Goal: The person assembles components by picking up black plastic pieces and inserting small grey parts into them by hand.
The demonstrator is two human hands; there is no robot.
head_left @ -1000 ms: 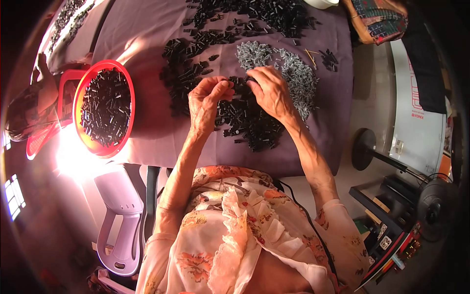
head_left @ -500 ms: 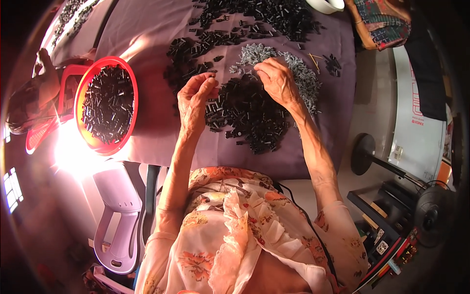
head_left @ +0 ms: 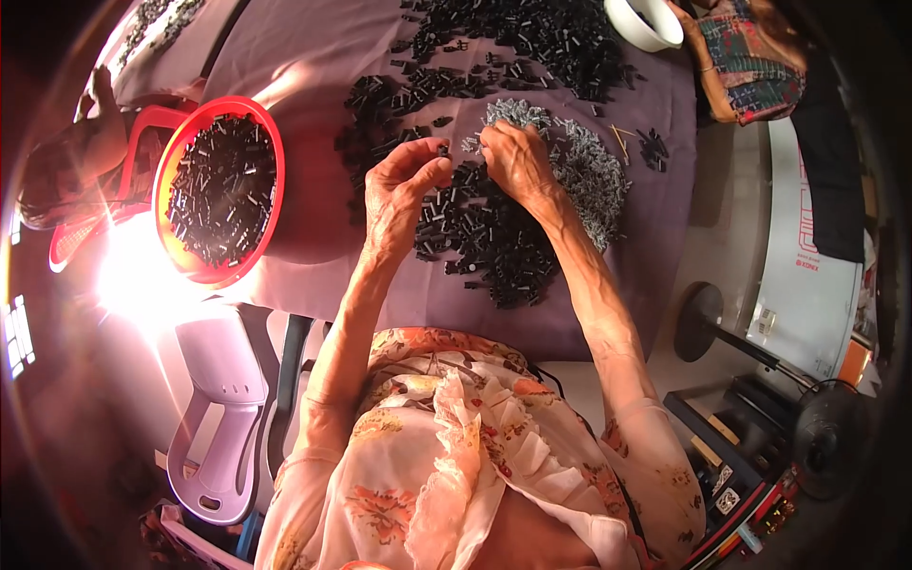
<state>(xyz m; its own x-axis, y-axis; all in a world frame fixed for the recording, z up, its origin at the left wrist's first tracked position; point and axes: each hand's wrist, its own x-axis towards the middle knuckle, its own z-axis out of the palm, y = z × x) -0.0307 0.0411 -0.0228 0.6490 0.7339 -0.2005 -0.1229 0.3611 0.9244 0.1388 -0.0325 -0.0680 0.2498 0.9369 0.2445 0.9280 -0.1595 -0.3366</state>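
Note:
My left hand (head_left: 404, 185) pinches a small black piece (head_left: 443, 150), likely plastic, between thumb and fingertips. Just to its right, my right hand (head_left: 521, 166) is closed with its fingertips together; whatever they hold is hidden. Both hands are raised over a pile of small black pieces (head_left: 503, 252) near the table's front. A heap of small grey pieces (head_left: 594, 185) lies behind and to the right of my right hand. A short gap separates the two hands' fingertips.
More black pieces (head_left: 541, 43) spread across the far side of the purple-covered table (head_left: 313, 228). A red basket (head_left: 277, 204) full of black pieces stands left. Thin sticks (head_left: 619, 138) lie right of the grey heap. Another person's arm (head_left: 708, 71) is beside a white bowl (head_left: 655, 40).
My right hand has moved left from the grey heap, and my left hand has shifted slightly right. Their fingertips are closer together. The whole view has shifted a little.

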